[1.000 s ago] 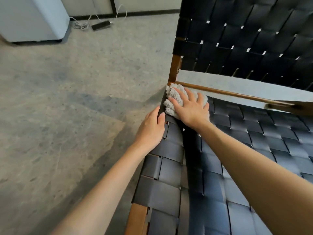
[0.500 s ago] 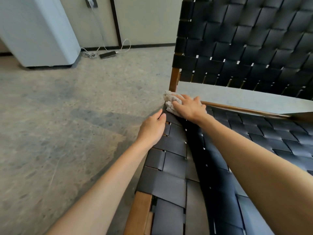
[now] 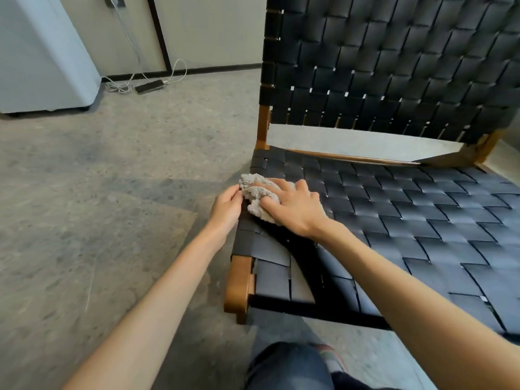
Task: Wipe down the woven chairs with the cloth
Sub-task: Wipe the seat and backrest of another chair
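A chair with black woven straps and a brown wooden frame fills the right half; its seat (image 3: 408, 220) lies in front of me and its woven back (image 3: 394, 66) rises behind. A crumpled beige cloth (image 3: 257, 191) lies on the seat's left edge. My right hand (image 3: 295, 209) grips the cloth, fingers curled over it and pressing it onto the straps. My left hand (image 3: 226, 209) sits at the seat's left edge beside the cloth, thumb and fingers pinching the cloth's left corner.
Grey concrete floor (image 3: 98, 206) spreads to the left. A white appliance (image 3: 42, 57) stands at the back left, with white cables and a dark power adapter (image 3: 149, 87) on the floor by the wall. My knee in dark trousers (image 3: 289, 367) is at the bottom.
My right hand has dragged the cloth from the seat's back left corner toward me along the left edge. My left hand stayed on that edge and now touches the cloth. The camera pulled back.
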